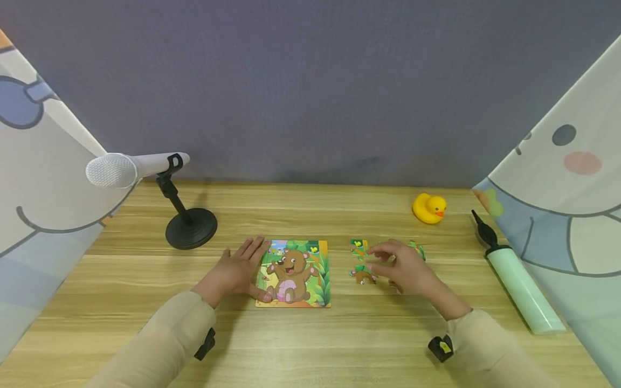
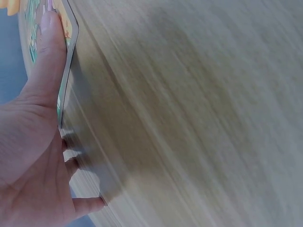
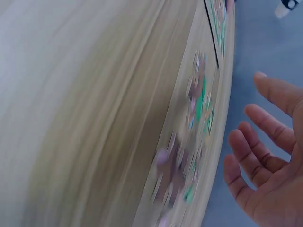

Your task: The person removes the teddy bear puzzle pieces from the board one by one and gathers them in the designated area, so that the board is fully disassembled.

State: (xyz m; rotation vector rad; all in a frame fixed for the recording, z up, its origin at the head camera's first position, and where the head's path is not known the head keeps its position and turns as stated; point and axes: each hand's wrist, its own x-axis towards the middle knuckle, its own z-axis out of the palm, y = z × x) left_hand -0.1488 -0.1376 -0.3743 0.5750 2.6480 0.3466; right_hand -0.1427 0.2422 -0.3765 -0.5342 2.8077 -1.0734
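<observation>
A bear picture puzzle board (image 1: 294, 272) lies flat on the wooden table (image 1: 310, 345). My left hand (image 1: 254, 269) rests beside the board's left edge with straight fingers, the thumb lying on its near-left corner. In the left wrist view the thumb (image 2: 49, 52) presses on the board's edge (image 2: 71, 35). Several loose puzzle pieces (image 1: 361, 261) lie to the right of the board. My right hand (image 1: 375, 260) hovers over them with relaxed, spread fingers. The right wrist view shows that hand (image 3: 270, 156) holding nothing, with the blurred pieces (image 3: 196, 118) just beyond its fingertips.
A white microphone (image 1: 126, 168) on a black round-based stand (image 1: 191, 229) stands at the back left. A yellow rubber duck (image 1: 429, 208) sits at the back right. A pale green hand pump (image 1: 519, 280) lies along the right side. Patterned cloths hang on both sides.
</observation>
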